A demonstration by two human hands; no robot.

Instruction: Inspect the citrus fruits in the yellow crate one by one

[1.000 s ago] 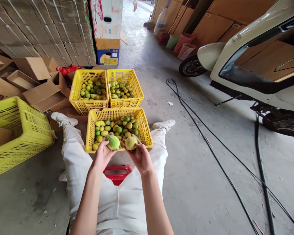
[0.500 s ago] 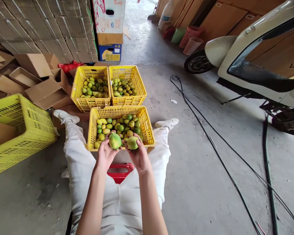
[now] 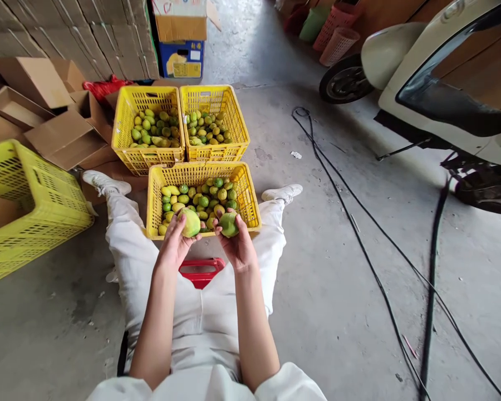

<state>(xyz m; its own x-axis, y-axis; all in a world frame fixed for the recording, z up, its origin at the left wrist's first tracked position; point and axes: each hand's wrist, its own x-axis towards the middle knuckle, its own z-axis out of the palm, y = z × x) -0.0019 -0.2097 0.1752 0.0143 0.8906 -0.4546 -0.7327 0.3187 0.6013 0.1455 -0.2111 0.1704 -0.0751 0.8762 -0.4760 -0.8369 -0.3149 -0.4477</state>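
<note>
My left hand [image 3: 177,236] is closed around a large yellow-green lemon [image 3: 191,222]. In my right hand [image 3: 237,242] sits a smaller, darker green lemon [image 3: 228,224], gripped between thumb and fingers. Both fruits are held side by side over the near rim of a yellow plastic crate [image 3: 250,200], without touching each other. Inside that crate lies a loose layer of green and yellow lemons [image 3: 202,199]. It stands on the floor between my white-trousered legs.
Behind stand two more yellow crates, left [image 3: 121,120] and right [image 3: 236,120], partly filled with similar fruit. A lime-yellow crate [image 3: 54,195] and open cardboard boxes [image 3: 62,136] are at the left. Black cables [image 3: 359,239] cross the floor near a parked scooter [image 3: 388,61] on the right.
Both lemons have been turned in my hands; the right one now shows a greener side. My view has tilted down, so the crates appear higher.
</note>
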